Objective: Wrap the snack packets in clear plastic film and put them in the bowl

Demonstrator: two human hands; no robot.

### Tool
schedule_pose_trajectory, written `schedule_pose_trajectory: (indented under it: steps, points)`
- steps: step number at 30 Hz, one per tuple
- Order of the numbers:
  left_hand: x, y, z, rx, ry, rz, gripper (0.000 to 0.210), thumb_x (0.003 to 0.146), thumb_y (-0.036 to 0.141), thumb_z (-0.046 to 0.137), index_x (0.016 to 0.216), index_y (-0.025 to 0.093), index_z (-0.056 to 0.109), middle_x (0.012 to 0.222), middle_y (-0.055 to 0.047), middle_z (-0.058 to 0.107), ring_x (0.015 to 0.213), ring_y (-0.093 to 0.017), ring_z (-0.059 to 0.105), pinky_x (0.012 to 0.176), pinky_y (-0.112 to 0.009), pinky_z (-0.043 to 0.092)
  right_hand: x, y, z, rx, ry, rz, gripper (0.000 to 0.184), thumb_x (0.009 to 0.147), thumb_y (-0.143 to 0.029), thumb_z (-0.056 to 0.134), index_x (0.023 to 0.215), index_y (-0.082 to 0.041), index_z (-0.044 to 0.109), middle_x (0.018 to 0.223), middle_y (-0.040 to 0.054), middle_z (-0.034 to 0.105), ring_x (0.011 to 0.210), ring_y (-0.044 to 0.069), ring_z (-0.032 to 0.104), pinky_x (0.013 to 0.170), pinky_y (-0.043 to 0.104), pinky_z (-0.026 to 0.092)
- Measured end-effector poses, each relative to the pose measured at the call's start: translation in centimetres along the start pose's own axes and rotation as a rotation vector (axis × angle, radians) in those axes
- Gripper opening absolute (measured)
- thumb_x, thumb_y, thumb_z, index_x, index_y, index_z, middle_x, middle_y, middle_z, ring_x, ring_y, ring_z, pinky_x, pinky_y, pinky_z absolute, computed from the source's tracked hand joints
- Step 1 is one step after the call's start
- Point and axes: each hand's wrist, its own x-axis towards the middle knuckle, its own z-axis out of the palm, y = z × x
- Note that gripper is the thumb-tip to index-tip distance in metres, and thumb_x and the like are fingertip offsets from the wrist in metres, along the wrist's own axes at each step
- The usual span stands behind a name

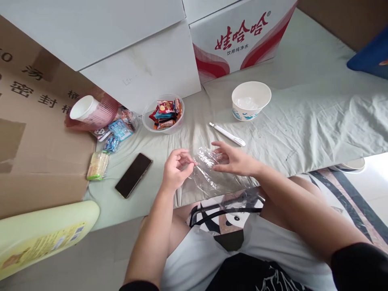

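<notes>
A crinkled sheet of clear plastic film [209,178] lies across the front edge of the cloth-covered surface, before my body. My left hand [178,169] pinches its left edge between thumb and fingertips. On the other side, my right hand [233,159] is open, thumb and fingers apart, with its fingertips beside or lightly touching the film. Just beyond the right hand lies a white utility knife [228,134]. Farther back stands a white paper bowl [250,115] with a blue pattern and something clear inside.
A clear round tub [148,121] holds wrapped snacks. A black phone [133,175] lies at left, near small packets [120,128] and stacked paper cups [86,109]. White boxes [145,60] line the back. A panda-print bag [228,218] is between my legs.
</notes>
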Motion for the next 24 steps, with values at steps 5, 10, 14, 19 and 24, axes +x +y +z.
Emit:
schedule_pose_trajectory:
  steps: [5,10,14,19,24]
  points:
    - [0.7,0.6,-1.4,-0.231,0.166,-0.099,0.067,0.073,0.039,0.078,0.132,0.037,0.045,0.114,-0.001,0.071,0.085,-0.014,0.074,0.081,-0.032,0.061,1.4,-1.2,-0.3,0.165,-0.212,0.086,0.016,0.083,-0.035,0.070,0.081,-0.020,0.064,0.070,-0.0004,0.071,0.051,0.011,0.061,0.049,0.024,0.050]
    - [1.9,0.4,-0.6,-0.289,0.035,-0.347,0.050,0.073,0.048,0.074,0.114,0.023,0.063,0.127,-0.013,0.072,0.107,-0.025,0.074,0.086,-0.035,0.061,3.9,-1.5,1.1,0.355,0.146,0.107,0.018,0.081,-0.036,0.066,0.089,-0.021,0.059,0.073,0.0006,0.070,0.049,0.011,0.061,0.044,0.023,0.047]
    - [2.1,-0.2,0.2,-0.186,0.050,-0.466,0.033,0.074,0.039,0.073,0.098,0.018,0.064,0.079,-0.004,0.077,0.068,-0.018,0.075,0.059,-0.026,0.056,4.6,-1.1,1.8,0.272,0.350,0.091,0.021,0.082,-0.029,0.058,0.101,-0.021,0.064,0.080,0.0017,0.070,0.047,0.010,0.057,0.043,0.023,0.046]
    - [2.0,-0.1,-0.4,-0.211,-0.022,-0.445,0.041,0.076,0.038,0.071,0.111,0.021,0.059,0.061,0.004,0.072,0.046,-0.014,0.067,0.042,-0.020,0.043,3.7,-0.2,1.7,0.161,0.435,-0.073,0.018,0.083,-0.030,0.057,0.092,-0.022,0.071,0.112,0.0075,0.071,0.057,0.010,0.060,0.050,0.029,0.052]
    - [2.2,0.1,-0.6,-0.321,-0.225,-0.487,0.060,0.072,0.041,0.079,0.124,0.021,0.057,0.067,0.001,0.075,0.051,-0.017,0.070,0.045,-0.021,0.046,2.5,-0.4,1.1,0.024,0.404,-0.292,0.017,0.085,-0.033,0.064,0.075,-0.023,0.072,0.119,0.0094,0.066,0.097,0.022,0.068,0.072,0.037,0.059]
